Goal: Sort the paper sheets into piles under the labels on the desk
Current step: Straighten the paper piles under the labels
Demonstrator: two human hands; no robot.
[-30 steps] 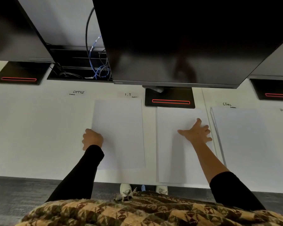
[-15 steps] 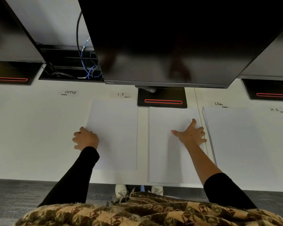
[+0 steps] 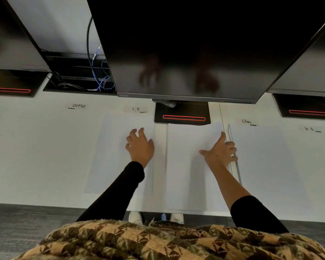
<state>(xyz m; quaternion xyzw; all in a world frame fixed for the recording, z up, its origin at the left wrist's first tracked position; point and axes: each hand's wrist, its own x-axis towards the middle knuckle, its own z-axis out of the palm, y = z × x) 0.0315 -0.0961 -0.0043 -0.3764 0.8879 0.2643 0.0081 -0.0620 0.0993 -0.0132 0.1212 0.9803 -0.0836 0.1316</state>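
Three white paper piles lie on the white desk (image 3: 36, 156). The left sheet (image 3: 111, 166) sits under the I.T label (image 3: 138, 109). My left hand (image 3: 140, 145) is over its right part, fingers spread. The middle sheet (image 3: 184, 175) lies below the monitor base. My right hand (image 3: 219, 152) rests on its right edge, thumb and index finger stretched out, the other fingers bent at the edge. The right pile (image 3: 266, 166) sits under the Clinic label (image 3: 248, 122). The OFFICE label (image 3: 78, 106) and the H.R label (image 3: 311, 129) have bare desk beneath them.
A large dark monitor (image 3: 195, 44) hangs over the desk's back, its base (image 3: 182, 115) between the I.T and Clinic labels. Two more monitors and bases stand at far left and right. Cables (image 3: 99, 76) lie in a tray behind. The desk's front edge runs near my feet.
My left hand has moved from the left edge of the I.T sheet to its right part and its fingers have spread. My right hand has shifted slightly up along the middle sheet's right edge.
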